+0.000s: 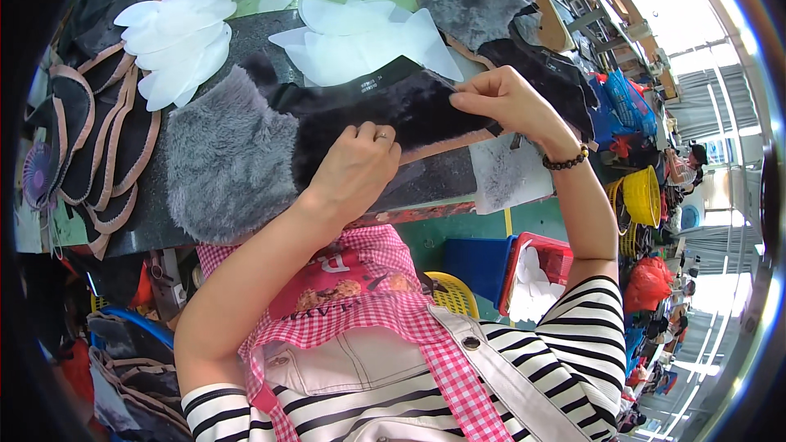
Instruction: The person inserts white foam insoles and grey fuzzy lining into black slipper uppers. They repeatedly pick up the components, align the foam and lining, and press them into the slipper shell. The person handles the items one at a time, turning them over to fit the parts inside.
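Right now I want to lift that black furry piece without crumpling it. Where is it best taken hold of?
Probably by its two ends, from above. The black furry piece lies as a long flat strip across the table; the left hand presses its near-left part and the right hand pinches its right end, so a two-point hold should keep it flat.

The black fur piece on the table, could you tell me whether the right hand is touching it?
Touching. The head view shows the right hand pinching the upper edge of the black fur piece.

Small white printed label point(367, 83) on black band point(360, 90) above the fur piece point(393, 115).
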